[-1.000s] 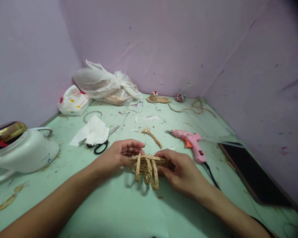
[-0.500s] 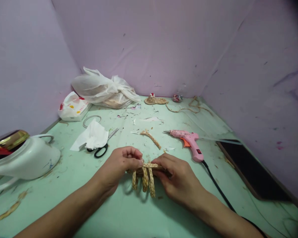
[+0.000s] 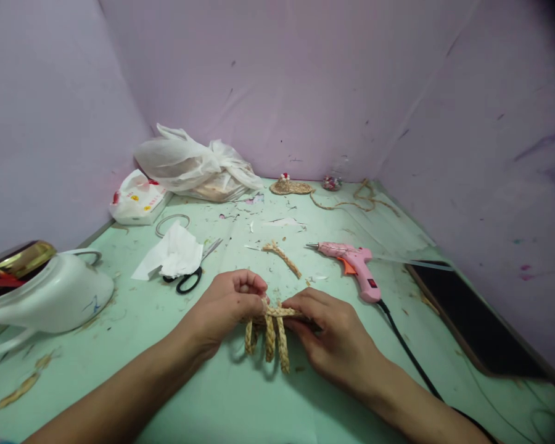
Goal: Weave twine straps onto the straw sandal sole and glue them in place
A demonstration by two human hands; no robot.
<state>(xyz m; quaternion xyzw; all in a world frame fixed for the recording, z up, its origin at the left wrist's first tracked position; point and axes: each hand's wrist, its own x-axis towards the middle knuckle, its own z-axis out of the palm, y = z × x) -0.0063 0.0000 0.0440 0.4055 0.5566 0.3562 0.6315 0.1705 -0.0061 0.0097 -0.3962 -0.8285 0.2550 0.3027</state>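
Between my two hands, just above the table, is a woven straw piece with several braided strips hanging down from it. My left hand pinches its left end between thumb and curled fingers. From the other side my right hand grips the right end, thumb below and fingers on top. The part inside each grip is hidden. Beyond the hands lies a loose piece of straw braid. A pink hot glue gun with an orange trigger rests on its side to the right, its nozzle pointing left.
Black-handled scissors lie partly under a crumpled white tissue. A white watering can stands at left, a dark tablet-like slab at right. Behind are a plastic bag, a straw slipper-shaped piece and twine.
Both hands keep their hold on the straw piece, which has barely shifted. The left fingers have moved very slightly; the whole view has drifted a little.
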